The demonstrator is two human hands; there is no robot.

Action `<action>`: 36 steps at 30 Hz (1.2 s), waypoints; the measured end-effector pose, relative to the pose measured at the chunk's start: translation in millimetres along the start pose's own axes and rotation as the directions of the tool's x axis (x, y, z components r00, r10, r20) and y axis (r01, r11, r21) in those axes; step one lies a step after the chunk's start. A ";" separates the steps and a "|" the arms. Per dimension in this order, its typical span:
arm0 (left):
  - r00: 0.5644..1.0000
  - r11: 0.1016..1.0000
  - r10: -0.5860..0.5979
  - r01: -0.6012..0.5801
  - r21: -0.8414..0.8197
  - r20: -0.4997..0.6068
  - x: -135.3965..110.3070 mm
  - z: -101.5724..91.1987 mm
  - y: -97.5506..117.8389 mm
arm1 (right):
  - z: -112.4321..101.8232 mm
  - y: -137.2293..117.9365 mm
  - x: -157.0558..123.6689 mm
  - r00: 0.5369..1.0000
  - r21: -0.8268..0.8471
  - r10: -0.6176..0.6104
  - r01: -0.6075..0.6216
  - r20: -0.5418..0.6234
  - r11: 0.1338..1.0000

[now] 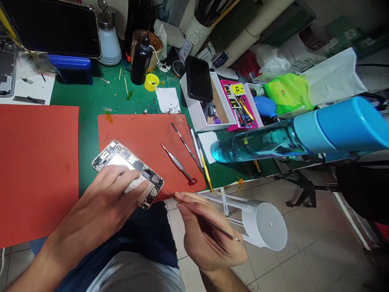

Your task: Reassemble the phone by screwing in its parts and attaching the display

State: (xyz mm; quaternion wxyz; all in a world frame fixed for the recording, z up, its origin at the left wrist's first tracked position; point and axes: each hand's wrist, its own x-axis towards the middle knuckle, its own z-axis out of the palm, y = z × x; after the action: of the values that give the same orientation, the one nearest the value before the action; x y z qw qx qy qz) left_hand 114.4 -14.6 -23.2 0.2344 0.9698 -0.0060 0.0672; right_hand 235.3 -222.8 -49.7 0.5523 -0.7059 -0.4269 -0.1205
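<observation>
My left hand (pixel 111 194) is closed over an opened smartphone (pixel 138 165), its back off and its inner parts bare. The phone lies tilted near the front edge of an orange mat (pixel 130 129), with my fingers across its middle. In my right hand (pixel 212 231) is a slim pair of metal tweezers (pixel 220 230), pinched between thumb and fingers. The tweezer tips are close to the phone's lower right corner; whether they touch it I cannot tell. To the right on the mat lie a screwdriver (pixel 178 163) and a thin metal pick (pixel 185 144).
A second orange mat (pixel 39 170) lies at left. Behind stand a propped phone (pixel 57 26), a pump bottle (pixel 109 44) and a black bottle (pixel 142 59). At right are a white box (pixel 209 115), a pink tray (pixel 235 101), a blue water bottle (pixel 273 142) and a white stool (pixel 267 225).
</observation>
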 end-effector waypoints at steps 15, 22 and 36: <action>1.000 1.000 -0.014 0.014 -0.010 0.004 0.8 -1.0 0.7 | -1.0 -3.9 -1.8 1.000 -0.056 0.000 0.001 0.021 0.998; 1.000 1.000 -0.008 0.008 -0.016 -0.003 0.3 -0.8 0.7 | -1.0 -6.5 0.5 1.000 -0.046 -0.005 0.006 0.026 0.999; 1.000 1.000 -0.023 0.023 -0.013 0.007 0.3 -0.7 -0.1 | -2.0 -3.1 -1.9 1.000 -0.068 -0.027 0.028 0.014 0.997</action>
State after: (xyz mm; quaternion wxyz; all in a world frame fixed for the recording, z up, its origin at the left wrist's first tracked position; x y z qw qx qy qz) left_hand 114.6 -14.2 -22.6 0.2417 0.9684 0.0039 0.0610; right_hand 232.5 -225.4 -48.1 0.5233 -0.7190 -0.4359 -0.1380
